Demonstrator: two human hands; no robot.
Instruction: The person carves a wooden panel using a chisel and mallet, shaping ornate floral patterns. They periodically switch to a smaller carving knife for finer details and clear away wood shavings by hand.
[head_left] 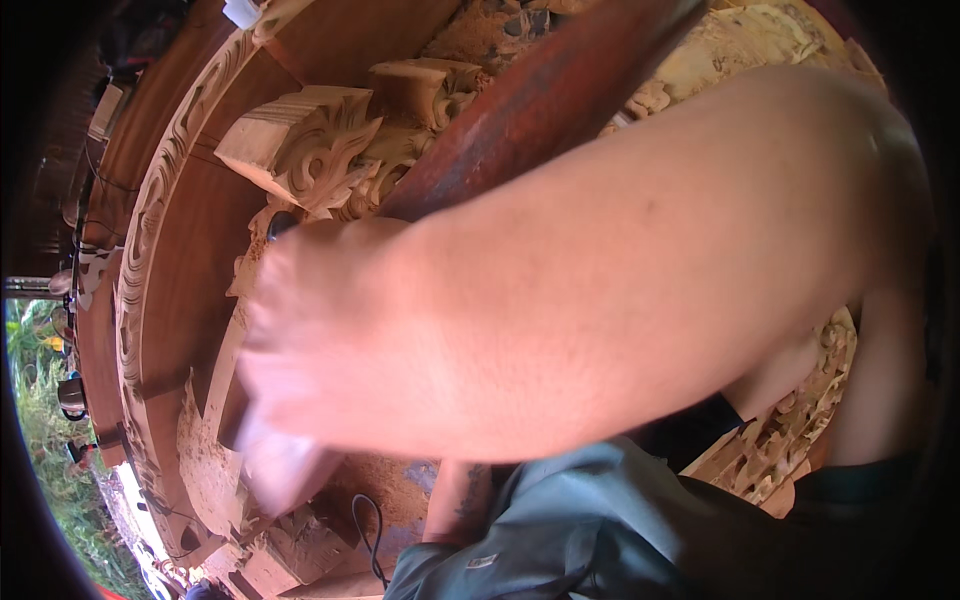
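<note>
the left side is filled by a tall panel of smooth brown wood [165, 290], edged with a long carved border [130, 260] that is bent into an arc by the lens. the upper left is sunk in shadow, where a dark ribbed surface [40, 200] can be made out. below it, daylight is let in through an opening, and green plants [40, 390] are seen outside, touched with yellow. a metallic cup [71, 397] is silhouetted there. the floor [395, 480] is strewn with wood dust, and a thin black cable [379, 515] is looped over it.
</note>
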